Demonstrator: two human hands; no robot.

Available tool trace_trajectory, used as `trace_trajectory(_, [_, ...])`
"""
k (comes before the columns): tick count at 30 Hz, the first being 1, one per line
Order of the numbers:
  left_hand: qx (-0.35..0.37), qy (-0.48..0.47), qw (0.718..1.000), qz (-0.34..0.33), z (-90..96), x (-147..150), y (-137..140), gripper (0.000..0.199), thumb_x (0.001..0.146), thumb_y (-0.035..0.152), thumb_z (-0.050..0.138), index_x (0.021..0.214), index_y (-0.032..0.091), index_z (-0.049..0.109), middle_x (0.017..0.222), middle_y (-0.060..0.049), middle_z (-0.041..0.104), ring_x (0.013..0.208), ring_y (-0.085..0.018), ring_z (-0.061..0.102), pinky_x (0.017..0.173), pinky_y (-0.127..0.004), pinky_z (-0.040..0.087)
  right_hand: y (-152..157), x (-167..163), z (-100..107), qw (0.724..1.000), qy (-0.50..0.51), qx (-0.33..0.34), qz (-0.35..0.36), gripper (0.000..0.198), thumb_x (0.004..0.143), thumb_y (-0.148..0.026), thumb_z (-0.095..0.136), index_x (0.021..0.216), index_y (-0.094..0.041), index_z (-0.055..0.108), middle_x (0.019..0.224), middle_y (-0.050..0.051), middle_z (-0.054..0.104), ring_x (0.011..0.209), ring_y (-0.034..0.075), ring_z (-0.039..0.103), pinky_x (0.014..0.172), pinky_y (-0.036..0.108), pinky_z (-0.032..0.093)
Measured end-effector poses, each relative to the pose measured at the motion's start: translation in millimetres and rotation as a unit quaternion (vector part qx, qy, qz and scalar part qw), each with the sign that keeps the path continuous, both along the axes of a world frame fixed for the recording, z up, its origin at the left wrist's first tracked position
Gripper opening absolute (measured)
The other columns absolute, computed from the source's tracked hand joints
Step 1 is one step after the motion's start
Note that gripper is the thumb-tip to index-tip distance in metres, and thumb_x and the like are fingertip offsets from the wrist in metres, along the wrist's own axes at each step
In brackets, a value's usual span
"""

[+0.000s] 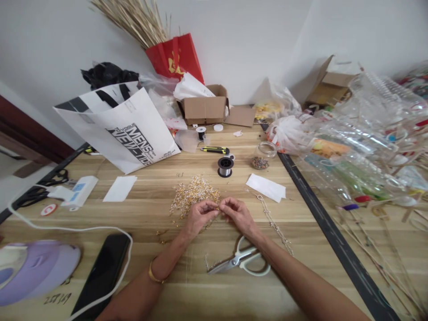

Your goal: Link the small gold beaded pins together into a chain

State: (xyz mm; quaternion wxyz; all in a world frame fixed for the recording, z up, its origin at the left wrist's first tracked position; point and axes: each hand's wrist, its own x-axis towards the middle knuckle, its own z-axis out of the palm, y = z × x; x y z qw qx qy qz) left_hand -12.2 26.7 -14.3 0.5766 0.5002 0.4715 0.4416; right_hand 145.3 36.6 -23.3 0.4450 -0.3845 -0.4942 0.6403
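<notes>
My left hand [201, 217] and my right hand [236, 215] meet at the fingertips over the table, both pinched closed. A tiny gold bead [218, 207] shows between them; any wire there is too fine to make out. Just behind my left hand spreads a heap of gold and clear beads [194, 192]. A short gold strand [206, 226] shows under my left hand. White-handled scissors [241, 260] lie partly opened below my right hand. To the right of that wrist a beaded chain [272, 223] rests on the wood.
Behind the beads are a wire spool [225, 167], a yellow-black cutter knife [215, 149] and a glass jar [263, 156] of beads. A white bag [123, 129] stands at left, near a black phone [103, 272] and a white cable. Plastic bottles [361, 147] crowd the right side.
</notes>
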Motion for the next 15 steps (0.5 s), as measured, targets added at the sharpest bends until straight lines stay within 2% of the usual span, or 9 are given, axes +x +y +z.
trace_trajectory(8, [0.028,0.033,0.998,0.053,-2.2,-3.4,3.1,0.012,0.063,0.023,0.072,0.069,0.014,0.066,0.060,0.000,0.066,0.057,-0.012,0.059,0.058,-0.023,0.047,0.8,-1.0,0.5,1.000,0.000,-0.004,-0.005,0.032,0.070,-0.047,0.066,0.073,-0.016,0.059,0.057,-0.004,0.051,0.046,0.007,0.045,0.042,0.018,0.037])
trace_trajectory(15, [0.032,0.038,0.996,0.076,1.1,-4.8,4.1,0.016,0.067,0.030,0.069,0.070,0.015,0.066,0.060,0.000,0.066,0.058,-0.013,0.060,0.061,-0.024,0.049,1.6,-1.4,0.4,1.000,-0.001,0.008,-0.004,0.031,0.071,-0.047,0.066,0.072,-0.016,0.058,0.057,-0.004,0.049,0.046,0.007,0.042,0.043,0.018,0.036])
